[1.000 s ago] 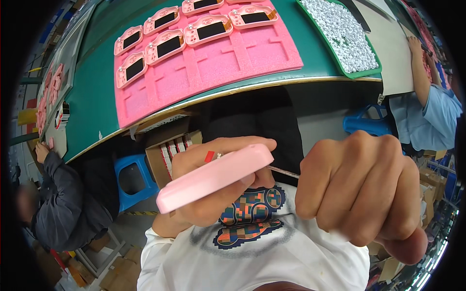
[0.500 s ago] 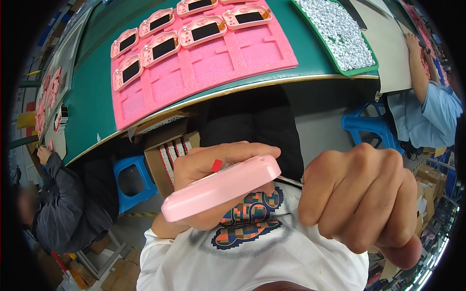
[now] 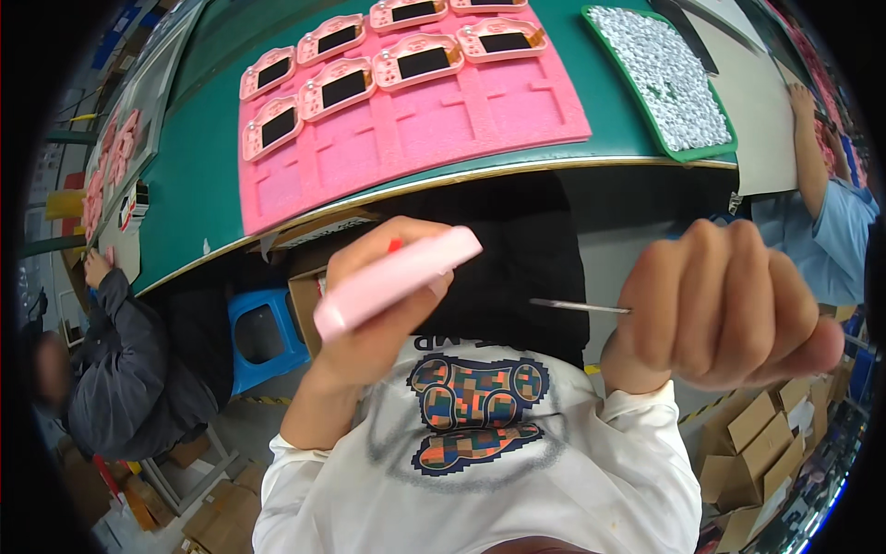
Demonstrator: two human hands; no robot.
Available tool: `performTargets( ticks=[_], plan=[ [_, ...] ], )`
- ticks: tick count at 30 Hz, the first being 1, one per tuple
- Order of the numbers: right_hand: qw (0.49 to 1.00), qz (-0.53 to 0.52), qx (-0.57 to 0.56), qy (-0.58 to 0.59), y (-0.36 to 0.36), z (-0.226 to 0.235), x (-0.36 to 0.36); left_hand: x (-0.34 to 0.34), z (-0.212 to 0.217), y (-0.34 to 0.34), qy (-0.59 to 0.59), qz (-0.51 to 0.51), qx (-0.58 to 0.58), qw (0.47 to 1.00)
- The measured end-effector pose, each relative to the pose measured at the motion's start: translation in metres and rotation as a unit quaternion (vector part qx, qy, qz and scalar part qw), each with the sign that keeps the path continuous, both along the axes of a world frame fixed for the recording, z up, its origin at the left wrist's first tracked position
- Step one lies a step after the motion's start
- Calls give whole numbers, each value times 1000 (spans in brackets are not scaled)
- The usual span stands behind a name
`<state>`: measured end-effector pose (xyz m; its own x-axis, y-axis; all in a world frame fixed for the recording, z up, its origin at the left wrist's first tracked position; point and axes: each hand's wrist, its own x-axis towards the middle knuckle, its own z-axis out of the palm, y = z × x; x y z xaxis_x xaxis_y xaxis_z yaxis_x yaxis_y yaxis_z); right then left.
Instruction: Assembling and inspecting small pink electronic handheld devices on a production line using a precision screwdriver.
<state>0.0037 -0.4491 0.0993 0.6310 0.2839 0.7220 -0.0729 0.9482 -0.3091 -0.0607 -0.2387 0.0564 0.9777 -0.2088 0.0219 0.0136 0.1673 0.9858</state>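
Observation:
A rounded pink plastic case (image 3: 399,284), like a handheld game console's housing, is in my left hand (image 3: 374,261), tilted with its right end higher. My fingers wrap behind it, and its far side is hidden. A small red piece (image 3: 395,245) shows at its upper edge. My right hand (image 3: 729,305) is closed round a thin metal tool (image 3: 581,306), its shaft pointing left toward the case but apart from it. The part inside the fist is hidden; I cannot tell its kind. Both hands are raised in front of the table, over my lap.
Ahead, a pink foam tray (image 3: 415,138) holds several pink console halves (image 3: 420,63) with dark screens on the green table (image 3: 198,185). A green tray (image 3: 729,148) of small white parts lies right. Co-workers sit at both sides; a blue stool (image 3: 263,337) stands left.
My left hand has moved up and away with the pink case, which is now tilted more steeply. My right hand has shifted right, drawing the tool away from the case and exposing more of its shaft.

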Motion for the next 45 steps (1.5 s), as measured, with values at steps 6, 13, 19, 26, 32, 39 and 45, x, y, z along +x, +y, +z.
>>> performTargets(
  ticks=[6, 13, 19, 26, 32, 39, 45],
  plan=[
    [1000, -19, 6, 1, 13, -7, -3, -4, 4, -3, 7, -5, -27, 1000],
    [999, 13, -19, -48, 10, -10, -6, -11, 20, -8, 48, -23, -28, 998],
    [999, -14, 1, -50, 15, -6, -15, -14, 18, -10, 58, -30, -62, 996],
    [999, -11, 10, -41, 5, -1, -27, -18, 18, -13, 53, -35, -80, 995],
    [998, -26, 23, -57, 8, -2, -29, -21, 30, -15, 91, -11, -86, 992],
    [992, -54, 56, -95, 23, 1, -27, -21, 27, -23, 50, 1, -119, 992],
    [973, -39, 5, -226, 9, -5, -12, -21, 23, -22, 82, -16, -132, 988]
  ],
)
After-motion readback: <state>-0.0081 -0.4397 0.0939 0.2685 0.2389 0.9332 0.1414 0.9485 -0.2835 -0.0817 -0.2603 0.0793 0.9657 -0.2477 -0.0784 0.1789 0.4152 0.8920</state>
